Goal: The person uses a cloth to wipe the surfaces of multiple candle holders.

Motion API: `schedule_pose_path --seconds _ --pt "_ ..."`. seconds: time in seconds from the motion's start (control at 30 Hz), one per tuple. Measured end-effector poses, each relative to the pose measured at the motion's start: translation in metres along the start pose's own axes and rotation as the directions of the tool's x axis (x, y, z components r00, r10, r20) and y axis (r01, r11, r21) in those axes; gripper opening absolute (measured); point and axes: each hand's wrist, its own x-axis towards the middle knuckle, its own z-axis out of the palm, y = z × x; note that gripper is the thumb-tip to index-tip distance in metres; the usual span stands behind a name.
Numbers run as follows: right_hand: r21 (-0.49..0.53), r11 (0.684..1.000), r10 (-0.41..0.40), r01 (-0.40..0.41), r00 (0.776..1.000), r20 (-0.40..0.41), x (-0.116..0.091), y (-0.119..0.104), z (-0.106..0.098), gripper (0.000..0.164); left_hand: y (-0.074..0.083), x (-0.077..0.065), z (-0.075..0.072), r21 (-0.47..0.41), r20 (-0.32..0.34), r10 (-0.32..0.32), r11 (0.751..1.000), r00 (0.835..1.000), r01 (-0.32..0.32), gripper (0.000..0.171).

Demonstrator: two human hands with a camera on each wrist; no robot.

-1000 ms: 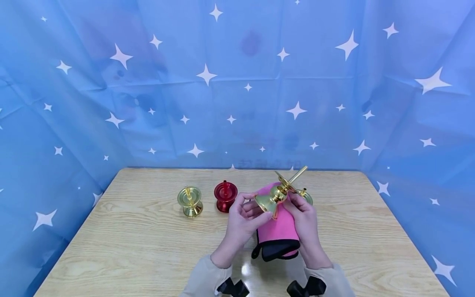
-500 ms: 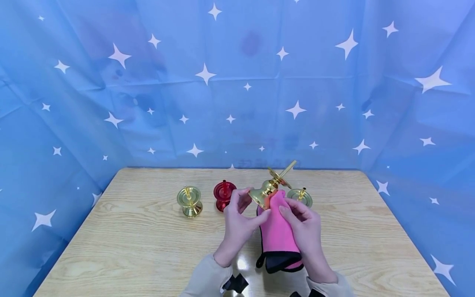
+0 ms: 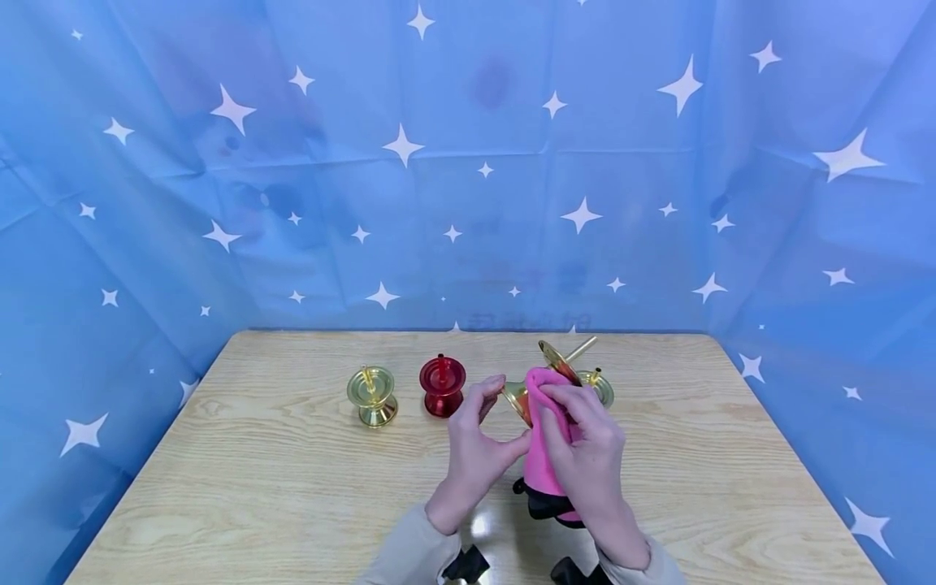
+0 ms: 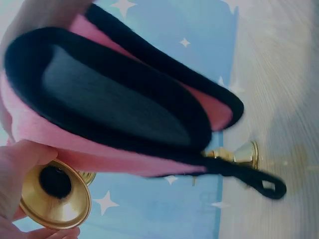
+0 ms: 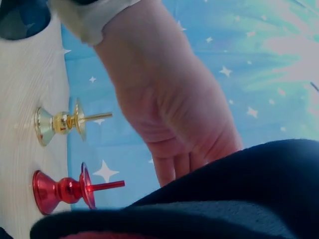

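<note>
My left hand [image 3: 471, 455] pinches the foot of a gold candle holder [image 3: 516, 396] between thumb and fingers, its spike tilted up and to the right. In the left wrist view the hollow underside of the candle holder's foot [image 4: 72, 204] faces the camera. My right hand [image 3: 588, 447] grips a pink cloth [image 3: 539, 467] with black trim and a loop, pressing it around the candle holder's middle, which is hidden. The cloth hangs down below the hand, and its dark trimmed opening [image 4: 119, 94] fills much of the left wrist view.
A red candle holder [image 3: 442, 390] and a gold one [image 3: 374, 398] stand upright to the left on the wooden table [image 3: 292, 496]. Another gold candle holder [image 3: 601, 390] stands behind my right hand, partly covered. A blue star-printed curtain [image 3: 329, 203] hangs behind the table.
The held candle holder moved up and left, then came back right and lower. My right hand slid the cloth from behind it to over its middle, covering the stem.
</note>
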Motion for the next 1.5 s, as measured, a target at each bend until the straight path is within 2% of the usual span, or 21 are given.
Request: schedule_pose_path --seconds 0.07,0.1,0.17,0.23,0.3,0.4,0.5,0.63,0.7,0.73,0.8,0.93,1.07,1.23,1.3,1.5 --pt "0.004 1.000 0.010 -0.010 1.000 0.008 -0.002 0.001 -0.001 0.031 0.011 0.003 -0.003 -0.097 0.012 -0.109 0.989 0.994 0.109 0.055" --pt "0.006 1.000 0.020 -0.020 1.000 0.012 -0.002 0.001 -0.002 0.030 0.015 0.005 -0.004 -0.150 0.021 -0.164 0.975 0.986 0.165 0.054" --pt "0.024 0.999 0.048 -0.049 0.999 0.016 -0.005 0.003 -0.003 0.030 0.017 0.006 -0.005 -0.253 0.047 -0.275 0.927 0.960 0.277 0.053" --pt "0.050 0.995 0.081 -0.081 0.997 0.018 -0.008 0.005 -0.005 0.031 0.019 0.007 -0.006 -0.349 0.073 -0.363 0.863 0.929 0.365 0.053" --pt "0.077 0.988 0.132 -0.133 0.991 0.022 -0.011 0.007 -0.006 0.029 0.011 0.005 -0.004 -0.430 0.093 -0.409 0.806 0.908 0.407 0.054" --pt "0.118 0.966 0.226 -0.228 0.974 0.029 -0.014 0.010 -0.008 0.027 0.008 0.005 -0.002 -0.491 0.116 -0.445 0.752 0.888 0.440 0.055" --pt "0.150 0.921 0.357 -0.361 0.933 0.053 -0.015 0.012 -0.008 0.024 0.008 0.005 -0.003 -0.514 0.142 -0.465 0.720 0.874 0.466 0.053" --pt "0.160 0.827 0.532 -0.539 0.842 0.085 -0.015 0.016 -0.007 0.016 0.011 0.004 -0.004 -0.523 0.199 -0.481 0.685 0.854 0.508 0.051" --pt "0.162 0.792 0.582 -0.588 0.808 0.091 -0.016 0.018 -0.007 0.015 0.012 0.005 -0.004 -0.496 0.231 -0.483 0.688 0.845 0.529 0.050" --pt "0.163 0.782 0.596 -0.602 0.798 0.089 -0.016 0.019 -0.007 0.014 0.012 0.006 -0.004 -0.479 0.248 -0.483 0.692 0.840 0.540 0.050" --pt "0.169 0.777 0.600 -0.606 0.795 0.089 -0.016 0.020 -0.006 0.014 0.012 0.008 -0.005 -0.442 0.272 -0.487 0.703 0.830 0.557 0.048" --pt "0.176 0.798 0.569 -0.576 0.817 0.092 -0.018 0.020 -0.006 0.014 0.010 0.013 -0.007 -0.381 0.299 -0.476 0.735 0.827 0.560 0.044" --pt "0.176 0.816 0.543 -0.551 0.835 0.095 -0.019 0.020 -0.005 0.014 0.008 0.016 -0.008 -0.339 0.285 -0.477 0.761 0.831 0.553 0.037" --pt "0.153 0.836 0.518 -0.527 0.850 0.098 -0.020 0.019 -0.005 0.015 0.006 0.018 -0.011 -0.296 0.311 -0.506 0.753 0.804 0.588 0.035" --pt "0.135 0.854 0.494 -0.503 0.864 0.097 -0.020 0.019 -0.005 0.017 0.005 0.019 -0.013 -0.280 0.337 -0.503 0.754 0.796 0.595 0.034" --pt "0.083 0.925 0.364 -0.372 0.927 0.091 -0.021 0.020 -0.006 0.023 0.002 0.019 -0.015 -0.240 0.367 -0.484 0.776 0.795 0.583 0.030"
